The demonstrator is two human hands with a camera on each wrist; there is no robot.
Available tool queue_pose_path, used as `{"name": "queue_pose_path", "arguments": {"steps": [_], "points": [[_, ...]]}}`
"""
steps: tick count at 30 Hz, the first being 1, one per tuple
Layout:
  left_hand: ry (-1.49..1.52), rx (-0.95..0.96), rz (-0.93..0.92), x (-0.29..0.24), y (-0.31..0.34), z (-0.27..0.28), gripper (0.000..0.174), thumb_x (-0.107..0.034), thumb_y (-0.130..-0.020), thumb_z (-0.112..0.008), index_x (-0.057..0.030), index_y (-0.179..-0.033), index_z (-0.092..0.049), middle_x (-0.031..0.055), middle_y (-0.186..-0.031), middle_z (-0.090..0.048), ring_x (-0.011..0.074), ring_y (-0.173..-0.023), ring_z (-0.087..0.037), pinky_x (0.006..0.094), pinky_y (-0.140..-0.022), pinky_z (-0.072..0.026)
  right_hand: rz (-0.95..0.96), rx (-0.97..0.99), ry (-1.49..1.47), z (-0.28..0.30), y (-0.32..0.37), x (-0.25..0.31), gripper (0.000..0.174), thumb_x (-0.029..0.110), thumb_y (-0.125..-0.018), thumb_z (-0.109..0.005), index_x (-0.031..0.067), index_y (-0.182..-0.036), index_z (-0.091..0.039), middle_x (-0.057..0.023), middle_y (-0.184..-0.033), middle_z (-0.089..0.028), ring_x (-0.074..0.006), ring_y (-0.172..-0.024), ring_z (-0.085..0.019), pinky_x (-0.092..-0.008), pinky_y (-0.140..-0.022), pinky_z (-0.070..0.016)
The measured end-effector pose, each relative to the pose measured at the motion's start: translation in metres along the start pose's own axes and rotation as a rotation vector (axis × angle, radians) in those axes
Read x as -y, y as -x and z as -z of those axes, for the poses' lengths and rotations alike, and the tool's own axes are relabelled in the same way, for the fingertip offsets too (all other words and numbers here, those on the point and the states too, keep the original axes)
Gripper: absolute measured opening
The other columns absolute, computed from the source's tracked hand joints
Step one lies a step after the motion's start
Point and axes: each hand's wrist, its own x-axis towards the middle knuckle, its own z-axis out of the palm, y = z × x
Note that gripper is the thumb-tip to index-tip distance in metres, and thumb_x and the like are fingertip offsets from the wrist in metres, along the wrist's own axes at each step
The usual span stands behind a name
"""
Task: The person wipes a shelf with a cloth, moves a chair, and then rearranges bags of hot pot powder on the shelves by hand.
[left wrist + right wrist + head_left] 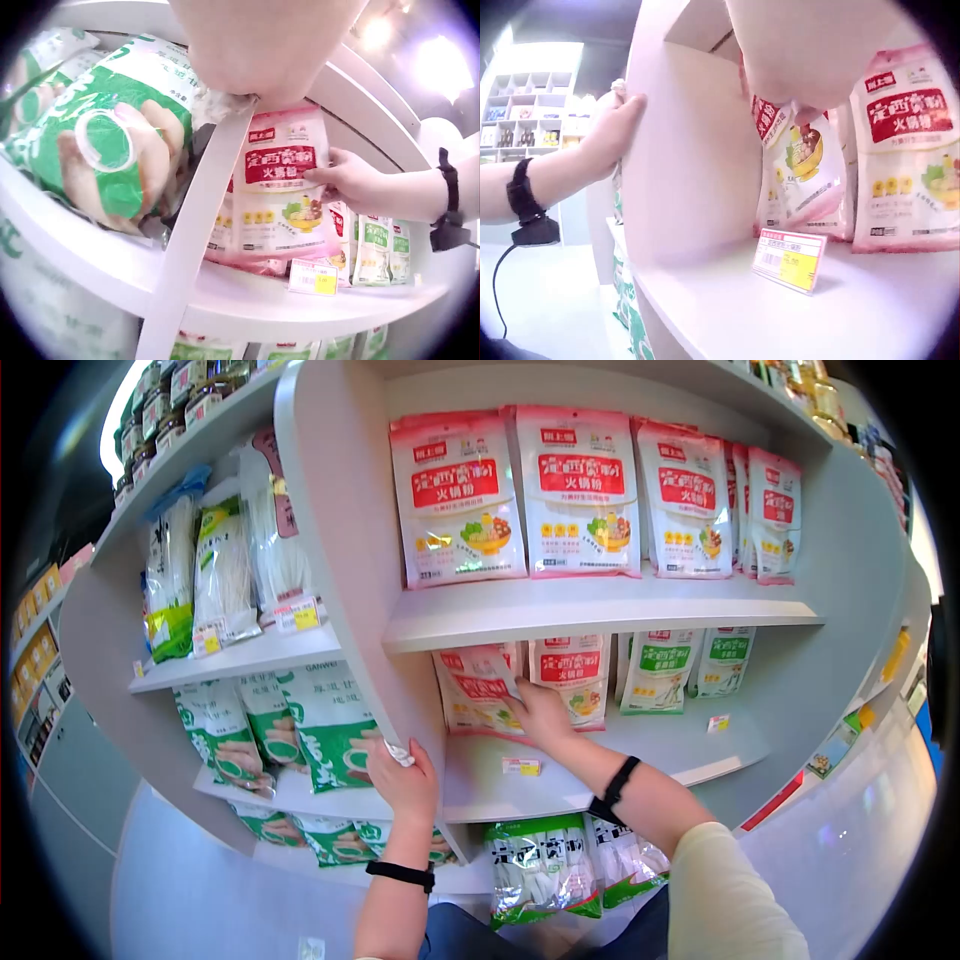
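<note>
My right hand [546, 716] pinches the right edge of a pink-and-white packet of hot-pot noodles [474, 682] on the middle shelf, at its left end. The packet leans to one side, and a similar packet shows behind it in the right wrist view. Beside the shelf's upright divider [196, 217], my left hand [408, 782] holds a crumpled white tissue [400, 754] near the divider's front edge. In the left wrist view that tissue [217, 106] is partly covered by the hand.
Another pink packet [568, 675] stands just right of the gripped one, with green-labelled packets [655, 672] farther along. A price tag [789, 259] stands at the shelf's front. Large green-and-white bags [330, 725] fill the left bay. Above, the upper shelf [600, 605] carries more pink packets.
</note>
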Motion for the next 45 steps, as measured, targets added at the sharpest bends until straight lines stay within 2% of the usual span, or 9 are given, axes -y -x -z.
{"name": "queue_pose_path", "arguments": {"steps": [6,10,15,23,27,30,33,40,45], "points": [[0.034,-0.053,-0.031,0.005,0.001,-0.002,0.039,-0.016,-0.084,-0.066,0.0010,-0.114,-0.046,0.0236,-0.103,-0.053,0.0453,-0.095,-0.052,0.0530,-0.081,-0.0413,0.457,-0.141,0.116,0.125,0.042,0.055,0.012,0.013,-0.081,-0.069,0.0091,-0.088,-0.061,-0.0117,-0.079,-0.062,-0.0306,-0.077,-0.064,-0.0424,-0.066,-0.0515],[0.070,-0.027,-0.078,0.004,-0.004,0.006,0.040,-0.015,-0.083,-0.066,0.0014,-0.114,-0.046,0.0231,-0.101,-0.053,0.0449,-0.094,-0.052,0.0529,-0.081,-0.0414,0.035,0.145,0.218,0.222,0.026,0.121,0.025,0.016,-0.085,-0.069,0.0041,-0.105,-0.059,-0.0139,-0.085,-0.064,-0.0319,-0.073,-0.064,-0.0375,-0.065,-0.0518],[0.109,0.085,0.018,0.004,0.000,0.007,0.048,-0.013,-0.085,-0.065,0.0053,-0.123,-0.043,0.0296,-0.116,-0.052,0.0491,-0.105,-0.051,0.0535,-0.090,-0.0416,0.086,-0.045,-0.205,0.270,-0.085,0.148,0.027,0.013,-0.092,-0.063,0.0028,-0.115,-0.055,-0.0044,-0.084,-0.062,-0.0076,-0.063,-0.058,-0.0247,-0.047,-0.0468],[0.112,0.068,-0.013,0.006,0.000,0.005,0.047,-0.016,-0.086,-0.065,0.0042,-0.123,-0.044,0.0283,-0.113,-0.053,0.0481,-0.101,-0.052,0.0530,-0.087,-0.0420,-0.163,-0.217,-0.461,0.179,-0.227,0.135,0.033,0.011,-0.090,-0.063,-0.0007,-0.120,-0.053,-0.0154,-0.092,-0.067,-0.0222,-0.057,-0.066,-0.0365,-0.047,-0.0543],[0.102,0.064,-0.015,0.008,0.002,0.004,0.046,-0.016,-0.087,-0.064,0.0045,-0.124,-0.043,0.0283,-0.115,-0.052,0.0483,-0.100,-0.052,0.0526,-0.086,-0.0422,-0.126,-0.151,-0.455,0.131,-0.245,0.102,0.064,0.013,-0.082,-0.072,-0.0018,-0.137,-0.041,-0.0251,-0.112,-0.061,-0.0312,-0.096,-0.068,-0.0404,-0.067,-0.0593],[0.095,0.047,-0.030,0.010,0.003,0.002,0.047,-0.016,-0.087,-0.063,0.0049,-0.124,-0.043,0.0286,-0.116,-0.051,0.0486,-0.101,-0.051,0.0527,-0.087,-0.0423,0.114,-0.263,0.058,0.127,-0.238,0.100,0.084,0.019,-0.075,-0.078,0.0027,-0.144,-0.033,-0.0290,-0.123,-0.053,-0.0370,-0.106,-0.063,-0.0439,-0.084,-0.0559],[0.101,0.052,-0.026,0.008,0.002,0.003,0.048,-0.016,-0.087,-0.064,0.0051,-0.125,-0.043,0.0291,-0.118,-0.051,0.0490,-0.102,-0.051,0.0529,-0.088,-0.0421,0.003,-0.055,0.431,0.147,-0.188,0.150,0.094,0.026,-0.069,-0.083,0.0061,-0.145,-0.031,-0.0300,-0.124,-0.050,-0.0448,-0.109,-0.058,-0.0459,-0.093,-0.0515],[0.112,0.012,-0.035,0.009,0.004,-0.001,0.046,-0.016,-0.087,-0.064,0.0052,-0.124,-0.045,0.0300,-0.118,-0.052,0.0495,-0.104,-0.051,0.0533,-0.089,-0.0420,-0.004,0.251,0.637,0.153,-0.153,0.175,0.102,0.040,-0.063,-0.087,0.0073,-0.144,-0.034,-0.0309,-0.130,-0.045,-0.0408,-0.105,-0.063,-0.0436,-0.090,-0.0534],[0.083,-0.073,-0.068,0.002,-0.003,0.004,0.041,-0.017,-0.086,-0.065,0.0023,-0.117,-0.046,0.0240,-0.100,-0.054,0.0452,-0.088,-0.053,0.0524,-0.075,-0.0427,0.149,0.124,0.650,0.125,-0.165,0.155,0.097,0.045,-0.066,-0.085,0.0057,-0.140,-0.038,-0.0344,-0.136,-0.039,-0.0414,-0.107,-0.062,-0.0418,-0.088,-0.0539]]}}
